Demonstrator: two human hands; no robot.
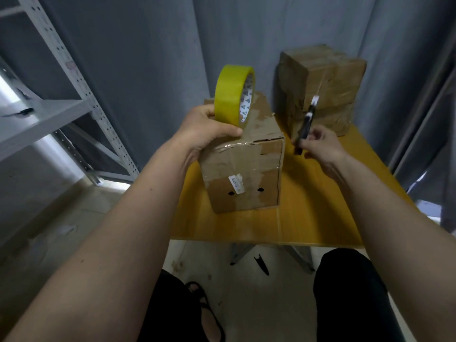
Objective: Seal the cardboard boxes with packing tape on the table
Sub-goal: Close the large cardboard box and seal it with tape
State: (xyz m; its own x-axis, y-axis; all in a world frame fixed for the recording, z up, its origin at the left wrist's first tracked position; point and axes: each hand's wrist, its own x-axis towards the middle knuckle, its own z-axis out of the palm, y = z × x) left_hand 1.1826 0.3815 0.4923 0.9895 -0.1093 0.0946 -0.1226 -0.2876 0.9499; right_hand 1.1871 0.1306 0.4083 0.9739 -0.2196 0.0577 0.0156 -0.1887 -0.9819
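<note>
The far cardboard box (320, 87) at the table's (320, 206) back right corner is crumpled and blurred; a black-handled cutter (307, 124) crosses in front of it, its blade hard to make out. The right hand (320, 146) pinches that cutter's handle, clear of the table. A grey metal shelf rack (61, 95) stands to the left, grey curtain behind. The near cardboard box (244, 174) sits by the table's left edge, old tape across its top. The left hand (204, 129) grips the yellow packing tape roll (233, 95) upright, thumb across its face, resting on the box's near top edge.
</note>
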